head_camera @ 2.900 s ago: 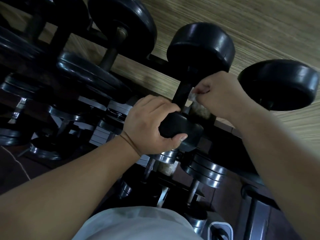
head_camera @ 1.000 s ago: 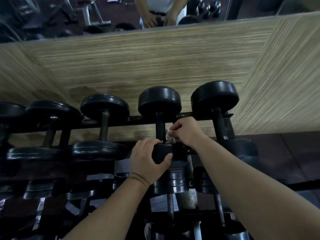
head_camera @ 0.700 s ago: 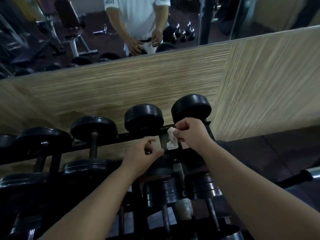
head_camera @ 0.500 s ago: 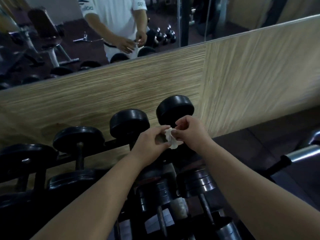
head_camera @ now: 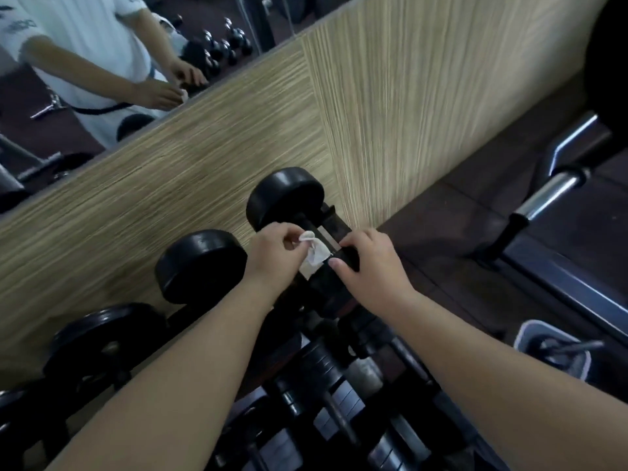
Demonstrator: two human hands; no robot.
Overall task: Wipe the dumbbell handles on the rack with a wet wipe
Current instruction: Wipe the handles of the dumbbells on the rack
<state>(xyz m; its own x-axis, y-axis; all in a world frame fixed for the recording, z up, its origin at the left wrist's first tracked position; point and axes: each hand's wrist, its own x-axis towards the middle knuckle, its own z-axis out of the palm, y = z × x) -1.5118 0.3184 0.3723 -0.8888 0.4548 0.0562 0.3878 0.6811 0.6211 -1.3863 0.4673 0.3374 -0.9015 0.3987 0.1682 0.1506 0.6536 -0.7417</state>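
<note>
Presently: two bare hands at the rightmost dumbbell (head_camera: 289, 198) on the top tier of a rack (head_camera: 334, 229)

Left hand (head_camera: 277, 254): thumb and fingers pinched on a crumpled white wet wipe (head_camera: 314, 254), which hangs over the dark handle area between the dumbbell's far head and its near head (head_camera: 326, 287); right hand (head_camera: 370, 266): fingers curled over the near head's upper edge, thumb laid along its side, just beside the wipe; neighbouring dumbbell (head_camera: 200, 263) to the left, untouched; wood-grain wall panel (head_camera: 204, 158) behind the rack; mirror (head_camera: 102, 62) above the panel; lower tiers hold chrome-plate dumbbells (head_camera: 343, 402)
</note>
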